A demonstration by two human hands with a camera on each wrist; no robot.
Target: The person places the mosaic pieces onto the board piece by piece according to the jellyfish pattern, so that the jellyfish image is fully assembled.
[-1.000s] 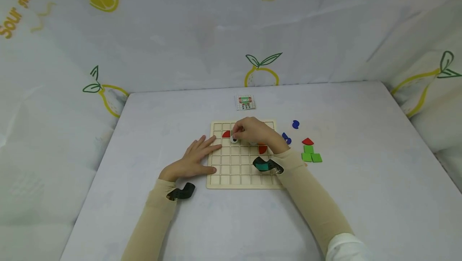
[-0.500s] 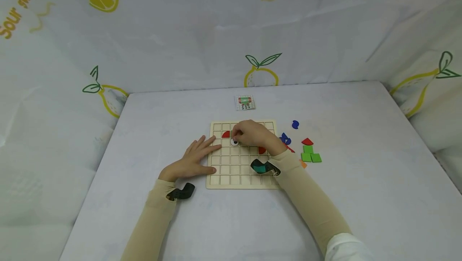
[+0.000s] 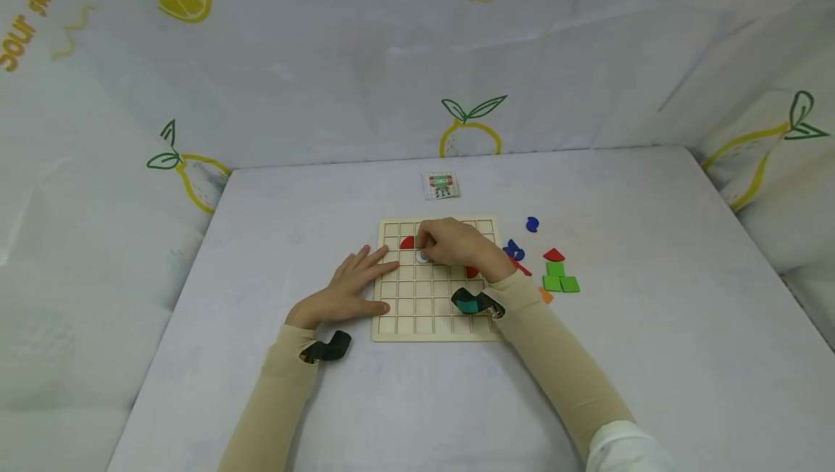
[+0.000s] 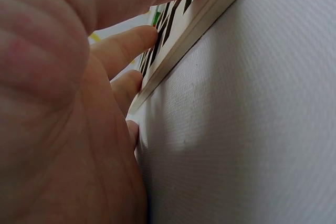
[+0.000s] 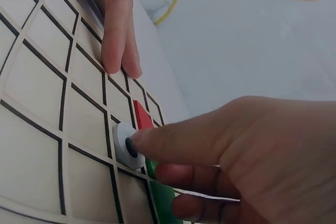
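Note:
A pale wooden grid board (image 3: 424, 312) lies on the white table. My left hand (image 3: 342, 296) rests flat at its left side with fingers spread, the thumb and fingertips lying over the edge. My right hand (image 3: 453, 240) is over the upper middle cells, fingers curled. Its thumb tip presses on a white disc with a black dot (image 5: 122, 142), which sits on the grid. Beside the disc are a red quarter-round piece (image 5: 142, 116) and green pieces (image 5: 163, 198), partly covered by the curled fingers. Another red piece (image 3: 472, 272) shows below the right wrist.
A picture card (image 3: 441, 185) with a figure lies beyond the board. Right of the board are loose blue pieces (image 3: 514, 250), a red piece (image 3: 554, 255), green squares (image 3: 561, 280) and an orange piece (image 3: 546, 295). A printed white cloth wall (image 3: 352, 95) stands behind.
My right hand has come slightly lower, and its thumb now covers the disc's black dot, visible earlier. The left hand keeps its place on the board's edge.

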